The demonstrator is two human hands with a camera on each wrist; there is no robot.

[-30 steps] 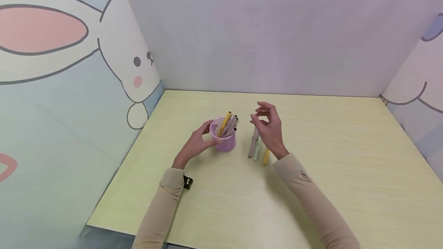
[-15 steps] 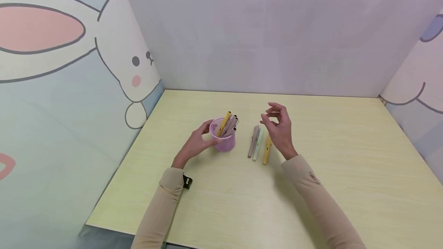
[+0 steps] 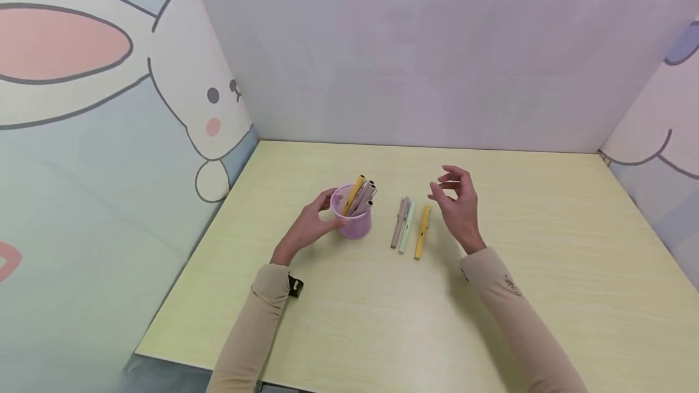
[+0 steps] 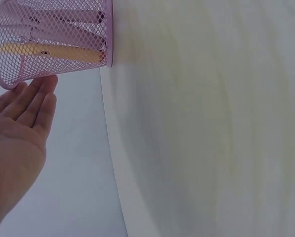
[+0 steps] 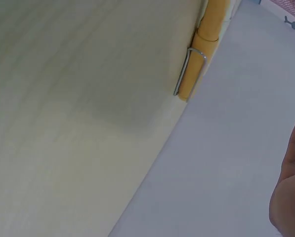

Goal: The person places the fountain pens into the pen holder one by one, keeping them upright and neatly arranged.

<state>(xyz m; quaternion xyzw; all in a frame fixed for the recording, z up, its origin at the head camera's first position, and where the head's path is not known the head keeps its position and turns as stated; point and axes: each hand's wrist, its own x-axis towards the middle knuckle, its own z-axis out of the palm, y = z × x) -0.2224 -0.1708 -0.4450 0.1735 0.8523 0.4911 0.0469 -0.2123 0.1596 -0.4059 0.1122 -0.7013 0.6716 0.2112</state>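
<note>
A pink mesh pen holder stands on the table, with a yellow pen and several mauve pens leaning in it. My left hand holds it from the left, thumb on the near side and fingers behind; the left wrist view has the fingertips against the mesh. To the right lie a mauve pen, a mint pen and a yellow pen, side by side. My right hand hovers right of the yellow pen, fingers loosely bent, holding nothing. That pen's wire clip shows in the right wrist view.
The pale wooden table meets a grey back wall. Walls with cartoon drawings stand at the left and right. A small black object sits at the left sleeve cuff.
My right hand has moved to the right, away from the pens on the table, uncovering the mint and yellow ones. My left hand and the pen holder have stayed put.
</note>
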